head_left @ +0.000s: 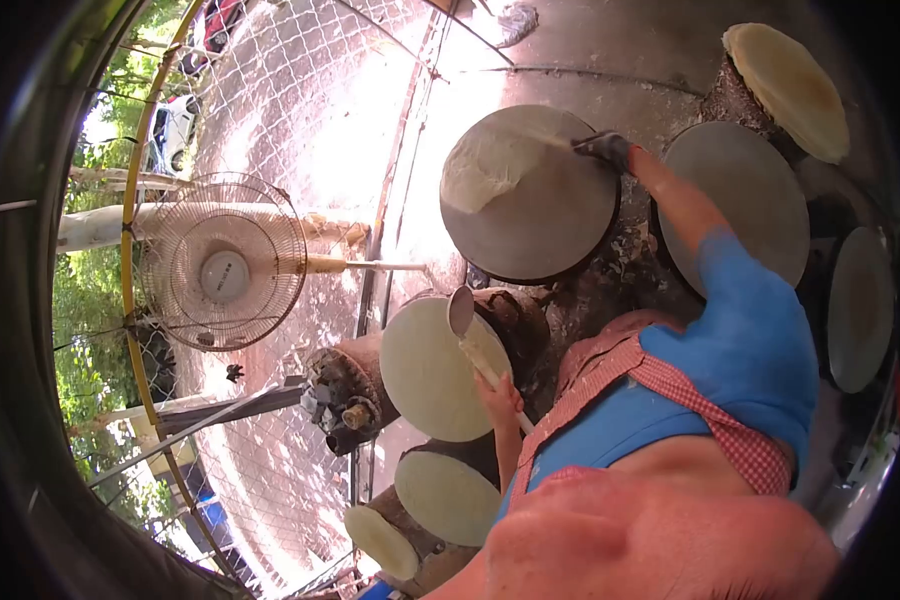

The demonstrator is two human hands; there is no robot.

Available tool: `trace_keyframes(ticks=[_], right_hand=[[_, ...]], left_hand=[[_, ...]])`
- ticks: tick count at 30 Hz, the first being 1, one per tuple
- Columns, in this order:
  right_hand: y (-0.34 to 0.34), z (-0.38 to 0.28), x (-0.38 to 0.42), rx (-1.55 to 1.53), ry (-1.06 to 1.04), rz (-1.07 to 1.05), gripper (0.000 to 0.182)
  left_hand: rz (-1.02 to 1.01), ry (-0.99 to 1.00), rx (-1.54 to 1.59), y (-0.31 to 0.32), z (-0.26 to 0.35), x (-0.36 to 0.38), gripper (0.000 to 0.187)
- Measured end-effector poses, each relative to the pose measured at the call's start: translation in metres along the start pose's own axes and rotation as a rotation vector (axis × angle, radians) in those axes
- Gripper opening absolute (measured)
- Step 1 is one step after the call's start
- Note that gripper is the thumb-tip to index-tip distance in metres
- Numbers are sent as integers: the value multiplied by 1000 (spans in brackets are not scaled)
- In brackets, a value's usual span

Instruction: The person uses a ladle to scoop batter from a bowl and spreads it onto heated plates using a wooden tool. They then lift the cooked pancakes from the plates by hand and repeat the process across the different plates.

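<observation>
A: Right hand [608,150] is out at full reach, grip clamped on a dark spreader tool [595,145] pressed to the far round griddle [530,195], right at its upper right edge.

B: And the pale batter [490,165]?

A: It lies just left of that grip, a smear over the griddle's upper left part; the rest of the plate is bare and dark.

B: The left hand [500,395]?

A: Closed around the handle of a ladle [462,312], whose cup hangs over the nearer disc [430,370], already coated pale all over.

B: What could go wrong here, by your reckoning?

A: The arm stretches across hot plates, so a forearm could brush one. The ladle cup looks tilted, and anything left in it could drip onto the finished sheet. If the spreader lingers, the thin layer may tear or cook unevenly.

B: Around them?

A: More round plates [740,195] to the right, smaller pale discs [448,495] below, a standing fan [225,265] by the wire fence [300,110]
</observation>
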State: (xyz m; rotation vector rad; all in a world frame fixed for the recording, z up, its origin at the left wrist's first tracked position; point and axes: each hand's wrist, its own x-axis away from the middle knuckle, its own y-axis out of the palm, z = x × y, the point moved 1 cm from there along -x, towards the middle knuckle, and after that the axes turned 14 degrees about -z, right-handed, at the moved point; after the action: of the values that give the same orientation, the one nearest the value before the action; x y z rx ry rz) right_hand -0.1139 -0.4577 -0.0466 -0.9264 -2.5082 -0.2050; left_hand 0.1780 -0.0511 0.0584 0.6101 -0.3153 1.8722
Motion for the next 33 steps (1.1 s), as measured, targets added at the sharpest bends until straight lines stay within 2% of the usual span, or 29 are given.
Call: trace_keyframes(ticks=[2, 6, 8, 9, 11, 13, 15, 16, 17, 19, 22, 25, 27, 30, 31, 32, 33], right_hand=[[12, -1, -12, 94, 113, -10, 29], [21, 32, 25, 285, 121, -123, 28], [6, 6, 44, -44, -208, -93, 20], [-22, -12, 26, -112, -99, -309, 20], [-48, -14, -41, 297, -278, -290, 23], [-29, 2, -74, 754, -554, -38, 26], [-14, -1, -63, 1144, -729, -273, 27], [-13, 1, -41, 1050, -600, -363, 27], [-13, 0, -13, 866, -368, -405, 27], [-20, -5, 22, 587, -81, -423, 27], [-23, -40, -3, 226, -19, -332, 27], [7, -89, -32, 81, 196, -172, 27], [2, -61, -39, 481, -212, -264, 26], [-37, 25, -44, 717, -323, -494, 28], [-26, -14, 16, 828, -149, -489, 27], [-26, -23, 25, 838, -150, -514, 27], [-36, -28, 29, 721, 52, -514, 27]], left_hand=[[-3, -32, 56, -2, -9, 3, 61], [-43, -77, 125, -7, -27, 18, 57], [-26, -42, 147, 2, -20, 29, 57], [-19, -38, 149, 3, -17, 37, 56], [-10, -47, 159, 2, -20, 41, 54], [0, -63, 165, 0, -24, 41, 52], [8, -55, 240, -3, -30, 42, 47], [19, -64, 250, -7, -35, 47, 47], [35, -69, 262, -9, -39, 47, 45], [61, -69, 288, -9, -44, 47, 42], [96, -36, 314, -4, -40, 58, 43], [111, -52, 298, 3, -32, 66, 49], [133, -87, 303, 4, -29, 74, 52], [160, -92, 390, 10, -29, 75, 55], [157, -87, 394, 9, -31, 77, 55], [159, -77, 391, 6, -32, 83, 55], [177, -72, 397, 8, -31, 86, 55]])
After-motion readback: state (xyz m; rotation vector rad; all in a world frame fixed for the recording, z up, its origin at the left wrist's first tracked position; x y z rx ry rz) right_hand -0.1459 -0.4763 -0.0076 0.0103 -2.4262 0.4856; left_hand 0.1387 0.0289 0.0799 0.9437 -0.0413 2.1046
